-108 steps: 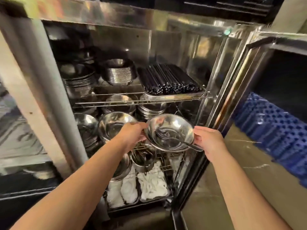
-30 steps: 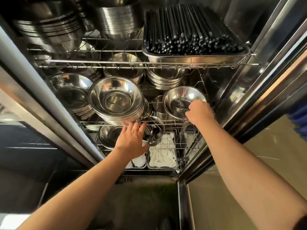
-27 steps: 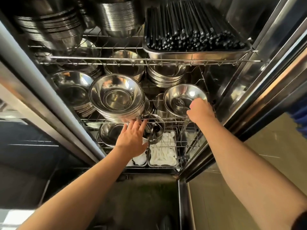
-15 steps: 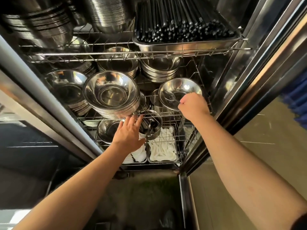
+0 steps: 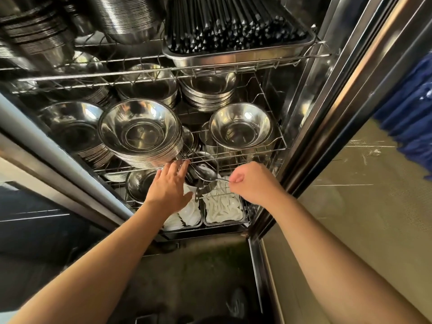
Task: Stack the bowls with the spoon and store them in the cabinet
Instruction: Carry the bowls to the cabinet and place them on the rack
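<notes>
Your right hand (image 5: 253, 183) is curled into a loose fist in front of the stainless steel cabinet (image 5: 311, 94), thumb and forefinger pinched on the thin handle of a shiny metal spoon (image 5: 207, 175). The spoon's bowl points left, just below the front rail of the middle wire shelf (image 5: 233, 153) and over a small steel cup (image 5: 201, 185) that stands on the level beneath.

Your left hand (image 5: 169, 185) is spread flat, fingers straight and a little apart, holding nothing. Its fingertips touch the middle shelf's front wire right under the tall stack of wide steel bowls (image 5: 140, 132), and its palm covers part of the small cup's left side.

The round stainless bowl (image 5: 240, 125) sits upright on the right side of that middle shelf, atop what looks like another bowl or two; how many, you can't tell from here. It is apart from both your hands and above the spoon.

Further left on the same shelf is another stack of steel bowls (image 5: 72, 127), partly in shadow. Up top, a steel tray of black chopsticks (image 5: 233, 26) rests on the upper wire rack. At the bottom, two trays of white plastic spoons (image 5: 222, 209) sit side by side, below your right wrist.
</notes>
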Tool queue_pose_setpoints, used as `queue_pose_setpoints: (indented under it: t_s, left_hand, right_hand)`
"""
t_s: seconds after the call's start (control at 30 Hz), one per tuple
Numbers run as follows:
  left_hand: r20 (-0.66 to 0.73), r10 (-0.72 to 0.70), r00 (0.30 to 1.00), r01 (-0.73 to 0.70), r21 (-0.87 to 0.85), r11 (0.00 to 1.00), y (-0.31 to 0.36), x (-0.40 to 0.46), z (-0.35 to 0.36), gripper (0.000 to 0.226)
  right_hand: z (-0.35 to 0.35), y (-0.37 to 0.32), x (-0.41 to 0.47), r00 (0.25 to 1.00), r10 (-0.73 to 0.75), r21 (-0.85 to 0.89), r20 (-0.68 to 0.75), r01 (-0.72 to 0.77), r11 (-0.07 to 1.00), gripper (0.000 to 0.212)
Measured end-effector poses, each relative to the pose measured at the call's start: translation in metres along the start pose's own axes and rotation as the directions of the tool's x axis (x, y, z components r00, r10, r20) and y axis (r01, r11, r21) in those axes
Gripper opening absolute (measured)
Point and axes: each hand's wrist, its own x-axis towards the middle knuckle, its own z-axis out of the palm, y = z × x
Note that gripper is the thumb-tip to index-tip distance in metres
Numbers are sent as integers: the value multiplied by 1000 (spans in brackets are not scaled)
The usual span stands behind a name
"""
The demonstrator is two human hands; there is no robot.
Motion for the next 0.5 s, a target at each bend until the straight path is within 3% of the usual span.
queue_pose_setpoints:
  t_s: [0.3,0.43,0.5]
  left_hand:
    - [-1,-3,1000,3,-4,1000,0,-1,0,102]
    - [12,-22,1000,22,-21,1000,4,-1,0,102]
    - [-3,-25,1000,25,-31,999,5,-1,-1,101]
  right_hand:
    - [62,26,52,986,159,-88,43,-155,984,14]
    - [83,27,78,968,248,-86,50,-243,966,25]
    - [92,26,90,961,269,-102,57,-263,960,19]
